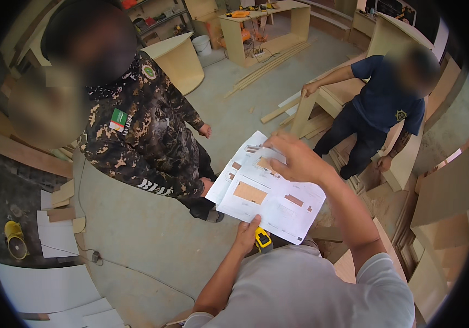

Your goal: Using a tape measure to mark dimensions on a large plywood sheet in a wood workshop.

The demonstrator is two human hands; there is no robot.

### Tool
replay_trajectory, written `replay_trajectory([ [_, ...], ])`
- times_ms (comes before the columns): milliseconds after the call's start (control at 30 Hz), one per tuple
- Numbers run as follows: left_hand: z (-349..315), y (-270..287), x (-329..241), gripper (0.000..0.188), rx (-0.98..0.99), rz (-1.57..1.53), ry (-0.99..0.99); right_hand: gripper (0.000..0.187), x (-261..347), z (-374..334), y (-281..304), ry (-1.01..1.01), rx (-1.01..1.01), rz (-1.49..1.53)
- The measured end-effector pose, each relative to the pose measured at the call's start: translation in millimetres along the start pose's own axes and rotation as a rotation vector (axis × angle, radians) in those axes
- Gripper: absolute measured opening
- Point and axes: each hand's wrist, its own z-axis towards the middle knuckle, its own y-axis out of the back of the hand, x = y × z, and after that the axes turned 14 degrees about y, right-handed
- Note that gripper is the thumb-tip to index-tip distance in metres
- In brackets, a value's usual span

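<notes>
Printed paper sheets point(278, 210) with drawings of brown panels are spread before me, one sheet overlapping another. My left hand point(246, 235) grips their lower edge, its thumb on top. Right beside that hand is a yellow and black tape measure point(263, 239); whether my fingers also hold it is hard to tell. Over the upper part of the sheets, my right hand point(297, 158) has its thumb and fingers apart, the fingertips at the paper and slightly blurred. At the left edge of the sheets, a co-worker's hand point(207, 186) in a camouflage sleeve is close to or touching the paper.
A person in camouflage point(147, 131) stands front left; another in a dark blue shirt point(382, 90) is at the right among wooden panels point(437, 218). A cable point(136, 271) crosses the floor. Wood strips point(270, 65), a workbench point(270, 13) and a white bucket point(202, 45) are farther off.
</notes>
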Motion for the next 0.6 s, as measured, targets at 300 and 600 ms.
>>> replay_trajectory([
  [300,24,9,-39,0.028,-0.104,-0.116,-0.06,0.025,21,-10,-16,0.201,-0.11,-0.132],
  [600,90,14,-97,0.05,-0.1,-0.222,-0.125,0.027,-4,12,-16,0.318,-0.109,-0.18],
])
